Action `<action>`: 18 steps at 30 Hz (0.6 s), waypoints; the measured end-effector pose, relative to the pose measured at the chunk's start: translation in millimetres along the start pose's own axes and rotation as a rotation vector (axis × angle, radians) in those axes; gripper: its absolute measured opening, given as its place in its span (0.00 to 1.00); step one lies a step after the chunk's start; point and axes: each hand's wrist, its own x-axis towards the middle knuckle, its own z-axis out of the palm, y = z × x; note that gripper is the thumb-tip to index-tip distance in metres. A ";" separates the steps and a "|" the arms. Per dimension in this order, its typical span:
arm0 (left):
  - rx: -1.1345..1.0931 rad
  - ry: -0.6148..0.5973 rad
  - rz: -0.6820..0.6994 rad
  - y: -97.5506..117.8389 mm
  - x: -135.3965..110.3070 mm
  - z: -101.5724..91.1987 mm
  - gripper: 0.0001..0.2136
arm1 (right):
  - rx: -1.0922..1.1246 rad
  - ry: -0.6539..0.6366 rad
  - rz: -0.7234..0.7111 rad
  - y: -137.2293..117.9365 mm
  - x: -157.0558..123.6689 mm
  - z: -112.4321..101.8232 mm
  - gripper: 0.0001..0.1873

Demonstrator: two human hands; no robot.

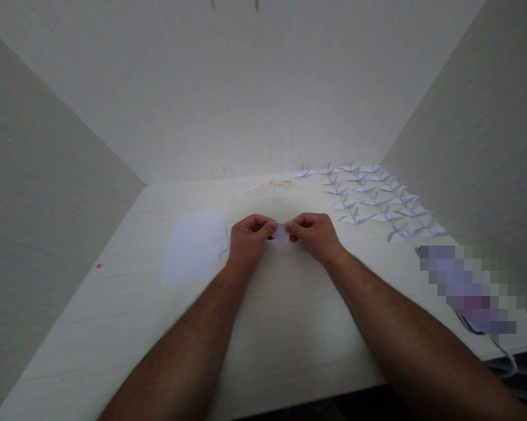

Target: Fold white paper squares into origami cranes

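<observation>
Two pinches, one small paper (281,232) between them

Far left: orange-red speck (99,266) near the edge of the table (92,327). Next, white sheets (193,245) lie flat just beside your left forearm, probably parked there for easy reach without crowding your work. Your left hand (248,234) has thumb and fingers clamped on the small paper's left end. That paper sits mid-table, straight in front of you; pale crumbs (281,183) lie beyond it. Your right hand (314,233) clamps the right end, same pinch. Gripping both ends likely gives you even control and holds it taut. Further right, folded paper birds (375,202) stand in rough rows, seemingly spaced so wings don't snag. Near right, a phone-like device (465,286) lies by a white cable (511,362), probably set aside from your hands.

Hard to tell: device is pixelated, so no reading it. Your fingers hide both paper ends; creases don't show, nor whether it touches the table. Sheet count unclear, back birds overlap, and your forearms run out of frame at the bottom.
</observation>
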 end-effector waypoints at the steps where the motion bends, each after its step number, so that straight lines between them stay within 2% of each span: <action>1: -0.006 0.000 0.009 0.5 -0.2 0.4 0.07 | 0.020 0.010 0.003 1.0 0.4 -0.3 0.15; 5: 0.019 -0.025 0.029 2.7 -1.4 0.5 0.07 | 0.049 0.025 0.005 2.2 1.6 -2.3 0.16; 10: 0.211 -0.135 0.066 3.7 -1.7 -0.2 0.08 | -0.043 0.018 0.004 -2.3 2.3 -3.6 0.15; 14: 0.154 -0.061 0.055 0.0 1.3 0.2 0.06 | 0.022 0.052 -0.029 -2.0 4.0 -0.6 0.16; 18: 0.008 -0.003 0.025 -4.0 4.4 1.0 0.11 | 0.058 0.086 -0.046 2.4 5.1 3.2 0.16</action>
